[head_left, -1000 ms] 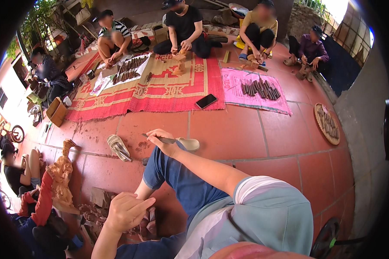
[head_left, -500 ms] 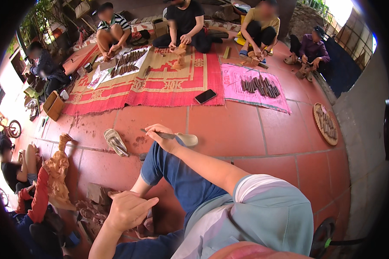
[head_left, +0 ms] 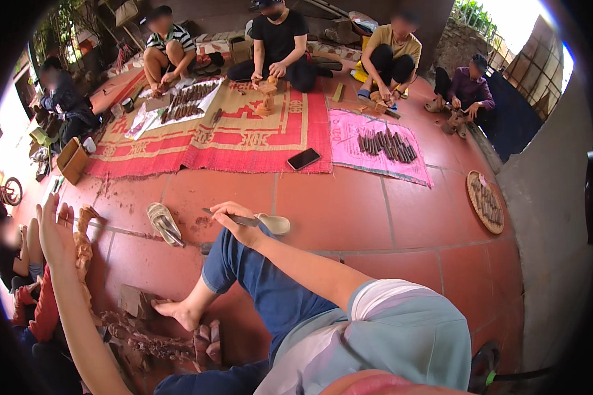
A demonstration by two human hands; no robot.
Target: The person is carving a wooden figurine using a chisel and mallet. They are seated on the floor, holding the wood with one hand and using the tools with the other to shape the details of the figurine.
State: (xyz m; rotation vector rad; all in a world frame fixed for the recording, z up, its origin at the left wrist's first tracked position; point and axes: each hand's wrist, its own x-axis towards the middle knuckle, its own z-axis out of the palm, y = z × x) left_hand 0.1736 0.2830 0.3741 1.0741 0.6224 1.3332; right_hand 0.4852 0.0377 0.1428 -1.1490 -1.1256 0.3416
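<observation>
My right hand [head_left: 232,216] rests on my raised knee in blue trousers and grips a thin dark carving chisel [head_left: 212,212] that points left. My left hand [head_left: 54,228] is lifted at the far left, palm open and fingers spread, holding nothing. It is next to a pale upright wood carving [head_left: 85,245]; I cannot tell whether they touch. My bare foot [head_left: 176,311] rests on the floor beside a dark reddish carved wood piece [head_left: 141,339].
A sandal [head_left: 163,224] and another sandal [head_left: 275,224] lie on the red floor tiles. Beyond are a red patterned mat [head_left: 244,141], a phone [head_left: 304,158], a pink cloth [head_left: 349,131] with several chisels, a round tray [head_left: 486,201], a cardboard box [head_left: 72,160] and several seated people.
My left hand has risen from low near my lap up and to the left, fingers spread. My right hand stays on the knee with the chisel.
</observation>
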